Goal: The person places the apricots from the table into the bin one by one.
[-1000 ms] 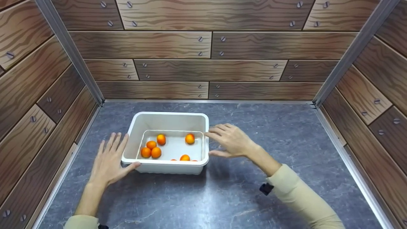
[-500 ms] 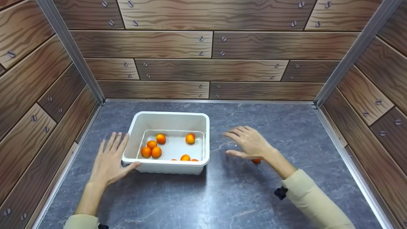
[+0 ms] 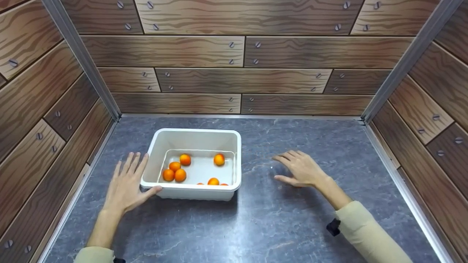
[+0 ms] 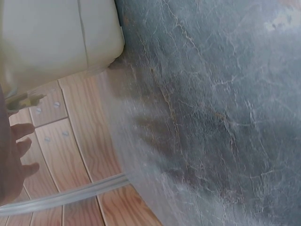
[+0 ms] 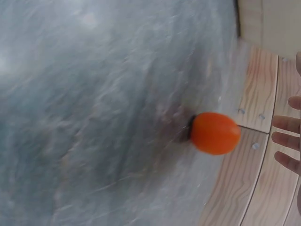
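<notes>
A white plastic tub (image 3: 191,186) holds several small round orange fruits (image 3: 180,175); its front wall partly hides some of them. At the tub's left side, my left hand (image 3: 126,186) has its fingers spread straight, the thumb at the front left corner of the rim. To the right of the tub, my right hand (image 3: 303,170) hovers over the tabletop with loosely bent fingers and nothing in its grasp. The right wrist view shows a single orange fruit (image 5: 215,133) on the tabletop below this hand, apart from the fingers (image 5: 286,123). In the head view that fruit is hidden behind the hand.
The grey marbled tabletop (image 3: 256,226) is bounded by wood-patterned walls (image 3: 285,80) at the back and both sides. Metal strips (image 3: 406,190) run along the edges. A tiny white speck (image 3: 271,167) lies left of the right hand.
My right hand has moved away from the tub's right edge, to the right and slightly nearer. A fruit glimpsed under its wrist half a second ago is now covered. The left hand stays put.
</notes>
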A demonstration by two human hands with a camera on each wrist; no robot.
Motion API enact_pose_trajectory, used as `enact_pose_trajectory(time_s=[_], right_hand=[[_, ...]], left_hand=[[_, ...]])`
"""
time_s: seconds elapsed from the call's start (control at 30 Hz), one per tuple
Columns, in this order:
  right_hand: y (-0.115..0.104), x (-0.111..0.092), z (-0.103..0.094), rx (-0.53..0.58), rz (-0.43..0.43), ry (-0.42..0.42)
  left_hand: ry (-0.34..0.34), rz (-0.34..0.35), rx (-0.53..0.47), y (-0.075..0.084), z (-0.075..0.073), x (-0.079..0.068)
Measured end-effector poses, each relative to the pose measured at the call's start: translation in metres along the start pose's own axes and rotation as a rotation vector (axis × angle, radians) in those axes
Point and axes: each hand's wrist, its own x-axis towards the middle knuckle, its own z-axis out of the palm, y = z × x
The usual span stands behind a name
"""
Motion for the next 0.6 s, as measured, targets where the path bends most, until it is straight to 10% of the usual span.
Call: enact_pose_trajectory(time_s=[0.6], right_hand=[[0.011, -0.040, 0.018, -0.019, 0.099, -0.047]], left_hand=[[0.006, 0.002, -0.004, 0.001, 0.000, -0.001]])
